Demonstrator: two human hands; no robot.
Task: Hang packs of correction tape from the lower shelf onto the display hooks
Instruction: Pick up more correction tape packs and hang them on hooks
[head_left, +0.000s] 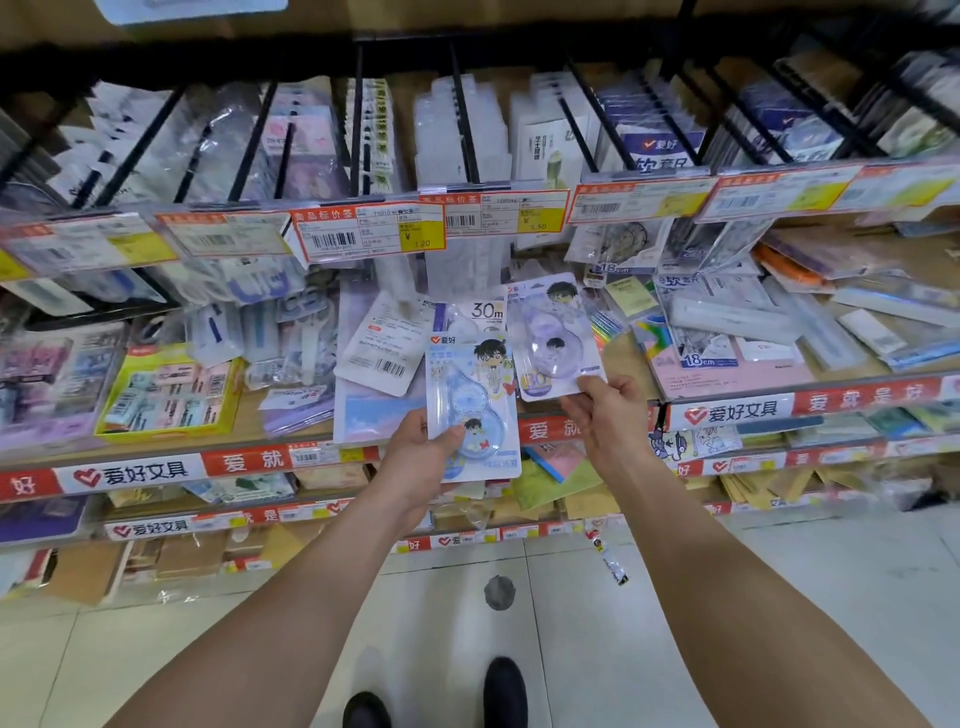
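Observation:
My left hand (418, 457) grips a blue correction tape pack (470, 384) by its lower edge, thumb across the front. It is upright, with a cartoon figure and a "30m" label at its top. My right hand (605, 410) pinches the bottom corner of a purple correction tape pack (550, 332), tilted slightly left, just right of the blue one. Both packs are held in front of the lower shelf (291, 415). Black display hooks (465, 119) with hanging packs run across the top, behind a row of price tags (369, 231).
The lower shelf holds loose stationery: a yellow box (171, 389) at left, a white pack lying back side up (382, 343), rulers and a pink pad (727, 353) at right. Further shelves (249, 514) sit below. My shoes (504, 691) stand on the tiled floor.

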